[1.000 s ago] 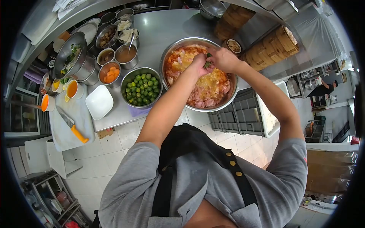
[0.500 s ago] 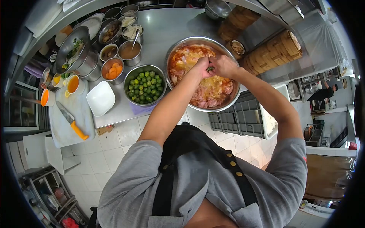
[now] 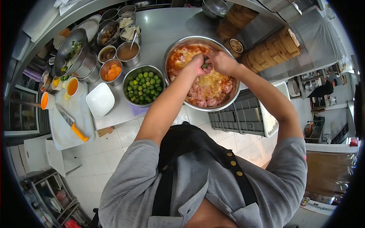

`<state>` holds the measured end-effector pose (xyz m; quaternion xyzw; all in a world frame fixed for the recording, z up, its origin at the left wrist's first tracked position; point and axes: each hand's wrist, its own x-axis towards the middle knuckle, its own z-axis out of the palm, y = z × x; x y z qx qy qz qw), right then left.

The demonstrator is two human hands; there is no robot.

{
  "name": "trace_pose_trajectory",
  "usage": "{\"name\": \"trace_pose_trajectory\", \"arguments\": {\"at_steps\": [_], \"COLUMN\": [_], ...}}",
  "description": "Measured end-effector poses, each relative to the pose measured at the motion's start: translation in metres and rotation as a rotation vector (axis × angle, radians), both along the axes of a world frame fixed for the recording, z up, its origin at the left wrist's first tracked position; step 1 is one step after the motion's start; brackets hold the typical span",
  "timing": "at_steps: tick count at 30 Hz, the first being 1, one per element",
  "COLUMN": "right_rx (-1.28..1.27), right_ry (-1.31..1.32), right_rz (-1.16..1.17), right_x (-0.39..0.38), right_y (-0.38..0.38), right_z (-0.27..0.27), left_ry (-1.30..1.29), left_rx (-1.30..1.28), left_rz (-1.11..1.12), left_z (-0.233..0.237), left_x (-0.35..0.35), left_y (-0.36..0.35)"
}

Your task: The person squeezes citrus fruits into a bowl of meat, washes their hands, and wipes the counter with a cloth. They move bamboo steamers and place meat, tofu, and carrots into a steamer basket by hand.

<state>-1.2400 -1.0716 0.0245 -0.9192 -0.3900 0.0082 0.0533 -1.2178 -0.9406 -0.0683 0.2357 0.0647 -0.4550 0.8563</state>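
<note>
A large steel bowl [image 3: 236, 91] holds raw meat [image 3: 207, 95] with a red and yellow liquid over it. Above its middle, my left hand [image 3: 198, 65] is closed around a small bunch of dark green herbs [image 3: 206, 63]. My right hand [image 3: 223, 63] is right beside it, fingers bent and pinched at the herbs; its fingertips are partly hidden. To the left of the large bowl sits a steel bowl of small green limes [image 3: 144, 84].
Left are a white dish [image 3: 100, 100], a carrot bowl [image 3: 111, 72], a sauce pot [image 3: 128, 53] and a knife [image 3: 72, 122] on a cutting board [image 3: 68, 140]. Bamboo steamers [image 3: 270, 51] stand right, above a grey crate [image 3: 239, 117]. A person [image 3: 322, 89] is far right.
My hands have moved slightly apart, and more of the green herbs shows between them. The view has shifted a little.
</note>
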Motion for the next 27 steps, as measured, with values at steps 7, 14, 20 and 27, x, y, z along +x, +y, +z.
{"name": "trace_pose_trajectory", "arguments": {"at_steps": [7,14,20,27], "right_rx": [0.134,0.547,1.138,1.184], "right_ry": [-0.191,0.044,0.559,0.673], "right_rz": [-0.038,-0.165,-0.51,-0.625], "right_x": [-0.001,0.006,-0.029,-0.062], "right_y": [0.004,-0.002,-0.034,-0.075], "right_z": [-0.012,-0.005,0.003,-0.063], "left_ry": [0.066,-0.076,-0.458,-1.008], "left_rx": [0.143,0.296,0.836,1.373], "left_rz": [0.134,-0.006,-0.053,-0.273], "left_z": [0.023,0.022,0.078,0.114], "left_x": [0.002,0.018,0.022,0.043], "left_y": [-0.002,0.012,0.012,-0.003]}}
